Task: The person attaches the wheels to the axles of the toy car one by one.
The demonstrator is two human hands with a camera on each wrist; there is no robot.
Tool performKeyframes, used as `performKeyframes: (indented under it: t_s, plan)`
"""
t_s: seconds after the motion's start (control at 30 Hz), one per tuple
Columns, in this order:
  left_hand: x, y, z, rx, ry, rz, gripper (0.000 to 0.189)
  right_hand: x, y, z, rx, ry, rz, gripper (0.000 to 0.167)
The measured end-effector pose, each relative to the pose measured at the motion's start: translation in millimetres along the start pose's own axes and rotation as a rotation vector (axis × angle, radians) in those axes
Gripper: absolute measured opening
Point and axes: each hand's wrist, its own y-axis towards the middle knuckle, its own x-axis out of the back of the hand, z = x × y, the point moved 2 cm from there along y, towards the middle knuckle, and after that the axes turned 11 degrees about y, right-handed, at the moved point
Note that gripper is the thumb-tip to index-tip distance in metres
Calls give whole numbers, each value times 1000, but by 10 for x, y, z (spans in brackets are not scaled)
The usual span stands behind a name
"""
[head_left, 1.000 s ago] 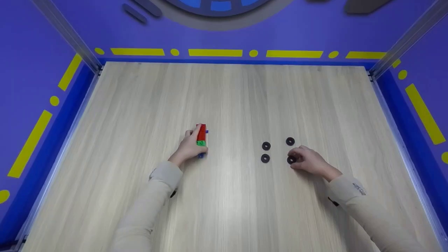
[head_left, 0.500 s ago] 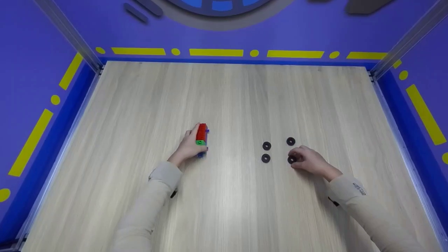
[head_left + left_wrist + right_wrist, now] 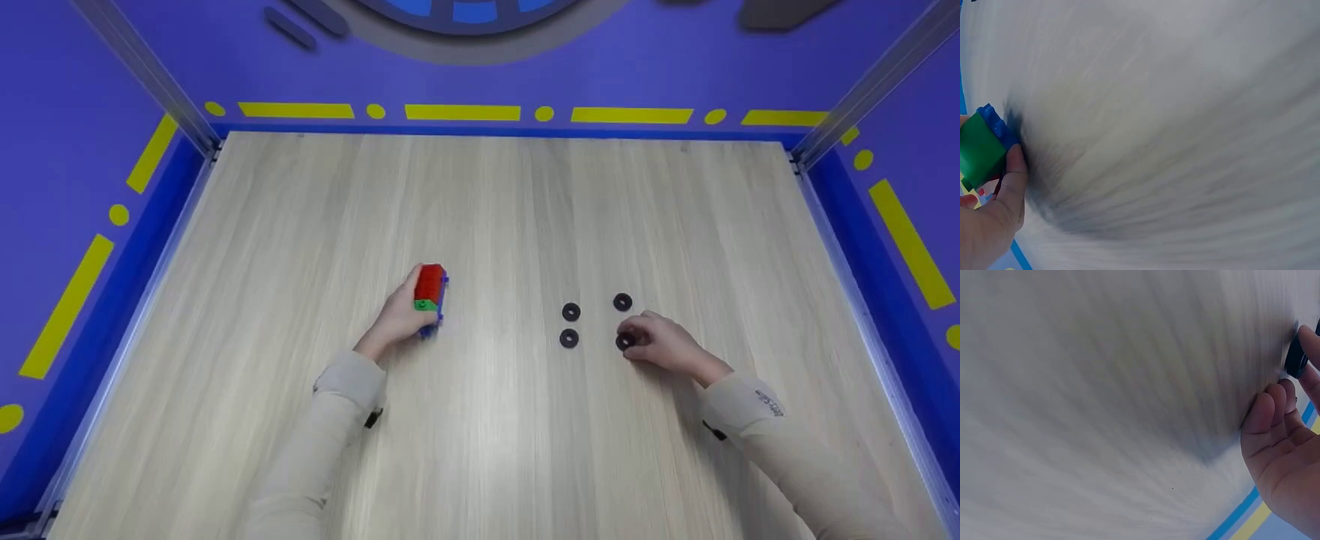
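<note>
The pale table (image 3: 480, 420) fills most of the frame. At centre-left, the left hand (image 3: 396, 315) has its fingers clamped round a red, green and blue block assembly (image 3: 430, 284), long axis roughly up-and-down. Well apart, right of centre, the right hand (image 3: 666, 346) pinches a black ring (image 3: 623, 346). Directly between lie an upper ring (image 3: 565, 316) and a lower ring (image 3: 563, 342); a fourth ring (image 3: 616, 305) sits just above the pinched one.

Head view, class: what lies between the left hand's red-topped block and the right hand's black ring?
A farther black ring and a nearer ring lie there on the tabletop; the head view shows both.
</note>
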Motion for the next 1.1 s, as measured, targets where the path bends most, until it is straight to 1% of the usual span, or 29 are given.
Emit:
performKeyframes:
  t_s: [0.13,0.33,0.53,0.77,0.83,0.9,1.0,1.1]
  plan:
    - [23,-19,38,18,-47,15,90,0,1,-3,-7,0,1,30]
    - [28,-84,57,25,-173,32,91,4,4,-3,-16,-1,0,31]
    - [-2,-154,33,22,-318,42,90,4,3,-2,-16,-4,-5,31]
    - [-50,-245,-23,8,-449,70,92,4,-4,-12,-19,14,4,31]
    - [-63,-268,-36,17,-488,72,92,10,-5,-13,-17,15,5,31]
    - [-73,-287,-49,17,-517,75,92,15,-6,-12,-17,15,8,32]
    - [-84,-318,-63,22,-526,82,90,14,-5,-11,-17,16,9,32]
    - [-93,-349,-74,6,-535,95,89,10,-3,-5,-18,15,11,32]
